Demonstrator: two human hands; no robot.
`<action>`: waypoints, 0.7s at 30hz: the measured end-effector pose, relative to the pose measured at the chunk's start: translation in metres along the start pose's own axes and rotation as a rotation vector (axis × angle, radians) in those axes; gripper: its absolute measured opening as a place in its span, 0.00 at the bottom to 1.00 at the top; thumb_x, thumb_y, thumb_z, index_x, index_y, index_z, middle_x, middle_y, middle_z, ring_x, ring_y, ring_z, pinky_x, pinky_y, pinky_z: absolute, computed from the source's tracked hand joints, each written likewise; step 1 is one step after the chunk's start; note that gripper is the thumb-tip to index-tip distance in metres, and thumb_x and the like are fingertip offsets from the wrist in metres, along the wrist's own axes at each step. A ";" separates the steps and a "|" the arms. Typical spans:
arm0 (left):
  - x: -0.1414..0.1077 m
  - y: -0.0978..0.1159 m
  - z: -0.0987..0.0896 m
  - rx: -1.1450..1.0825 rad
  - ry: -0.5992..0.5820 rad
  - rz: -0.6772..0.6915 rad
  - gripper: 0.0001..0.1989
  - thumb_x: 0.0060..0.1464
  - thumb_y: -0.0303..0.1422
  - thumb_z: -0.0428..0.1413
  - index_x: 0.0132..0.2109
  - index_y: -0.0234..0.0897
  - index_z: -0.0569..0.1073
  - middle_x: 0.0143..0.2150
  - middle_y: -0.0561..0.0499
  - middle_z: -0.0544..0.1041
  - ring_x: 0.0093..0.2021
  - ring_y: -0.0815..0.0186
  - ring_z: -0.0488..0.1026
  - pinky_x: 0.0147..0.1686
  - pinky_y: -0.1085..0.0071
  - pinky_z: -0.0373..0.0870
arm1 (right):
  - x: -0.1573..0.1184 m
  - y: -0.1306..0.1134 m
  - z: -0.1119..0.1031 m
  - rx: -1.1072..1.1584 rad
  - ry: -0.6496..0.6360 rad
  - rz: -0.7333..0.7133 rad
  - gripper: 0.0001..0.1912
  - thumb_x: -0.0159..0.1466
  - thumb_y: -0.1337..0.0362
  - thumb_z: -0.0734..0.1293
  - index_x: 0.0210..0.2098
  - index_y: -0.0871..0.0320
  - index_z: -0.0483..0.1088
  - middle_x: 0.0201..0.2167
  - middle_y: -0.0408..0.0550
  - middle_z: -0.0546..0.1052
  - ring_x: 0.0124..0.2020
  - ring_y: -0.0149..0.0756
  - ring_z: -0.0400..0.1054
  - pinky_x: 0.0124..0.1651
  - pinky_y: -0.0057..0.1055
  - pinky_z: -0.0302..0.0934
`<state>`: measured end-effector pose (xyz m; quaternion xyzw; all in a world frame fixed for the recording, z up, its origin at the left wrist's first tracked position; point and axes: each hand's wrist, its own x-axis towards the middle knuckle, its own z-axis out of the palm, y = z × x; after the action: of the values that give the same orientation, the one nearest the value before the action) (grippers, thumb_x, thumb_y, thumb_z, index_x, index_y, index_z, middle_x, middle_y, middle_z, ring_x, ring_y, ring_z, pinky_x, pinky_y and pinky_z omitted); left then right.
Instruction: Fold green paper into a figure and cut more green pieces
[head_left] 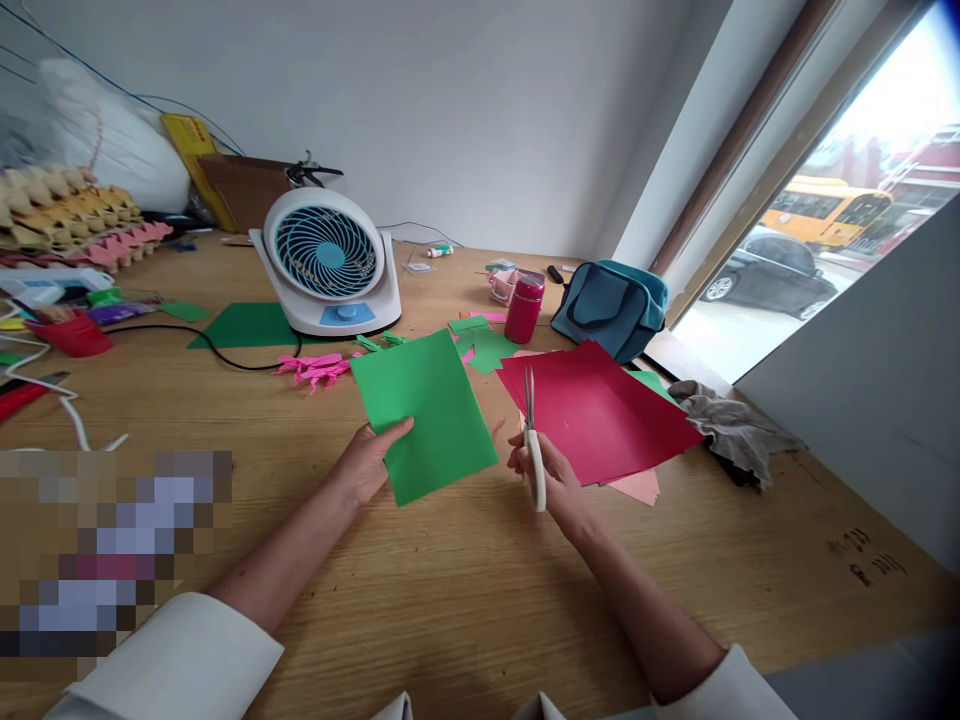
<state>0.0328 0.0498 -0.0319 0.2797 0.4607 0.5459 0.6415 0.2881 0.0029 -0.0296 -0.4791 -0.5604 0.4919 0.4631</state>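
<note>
My left hand (371, 460) holds a bright green sheet of paper (431, 415) by its left edge, thumb on top and the other fingers hidden behind it. My right hand (555, 480) grips white-handled scissors (534, 450), whose blades point up and away and look nearly closed. A gap separates the scissors from the green sheet. Red sheets (600, 415) lie on the table just beyond and to the right of my right hand, with pale pink paper (637, 487) partly under them. Green paper scraps (491, 348) and pink cut strips (315, 370) lie behind the held sheet.
A white fan (330, 255) stands at the back left, its black cable running left. A red canister (525, 307) and a blue bag (615, 308) stand at the back right. Grey cloth (739, 430) lies by the window. A red container (71, 332) and egg trays (75, 220) are left.
</note>
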 end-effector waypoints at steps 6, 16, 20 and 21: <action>0.014 0.007 -0.010 -0.196 0.151 -0.022 0.13 0.48 0.22 0.64 0.43 0.34 0.80 0.43 0.45 0.84 0.45 0.57 0.81 0.45 0.65 0.80 | -0.010 -0.004 0.003 0.397 -0.473 0.088 0.32 0.64 0.36 0.59 0.41 0.60 0.71 0.24 0.45 0.71 0.22 0.33 0.65 0.26 0.29 0.58; 0.018 0.012 -0.017 -0.255 0.190 -0.003 0.11 0.52 0.21 0.61 0.44 0.34 0.79 0.39 0.47 0.84 0.39 0.62 0.82 0.46 0.65 0.80 | -0.016 -0.005 0.001 0.414 -0.709 0.185 0.35 0.62 0.33 0.58 0.37 0.62 0.71 0.21 0.47 0.73 0.19 0.33 0.69 0.21 0.26 0.59; 0.018 0.016 -0.019 -0.261 0.198 -0.004 0.10 0.53 0.22 0.61 0.44 0.34 0.79 0.36 0.48 0.84 0.36 0.63 0.82 0.46 0.66 0.79 | -0.016 -0.005 0.003 0.391 -0.718 0.187 0.35 0.63 0.34 0.58 0.36 0.64 0.71 0.22 0.48 0.73 0.20 0.32 0.70 0.21 0.25 0.60; 0.018 0.016 -0.019 -0.263 0.197 -0.003 0.10 0.53 0.22 0.61 0.44 0.34 0.79 0.36 0.48 0.84 0.36 0.63 0.82 0.46 0.66 0.79 | -0.016 -0.004 0.003 0.389 -0.726 0.185 0.35 0.63 0.35 0.58 0.36 0.64 0.72 0.22 0.48 0.73 0.20 0.32 0.70 0.21 0.25 0.60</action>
<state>0.0077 0.0685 -0.0312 0.1379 0.4465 0.6253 0.6250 0.2864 -0.0135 -0.0265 -0.2265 -0.5385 0.7649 0.2713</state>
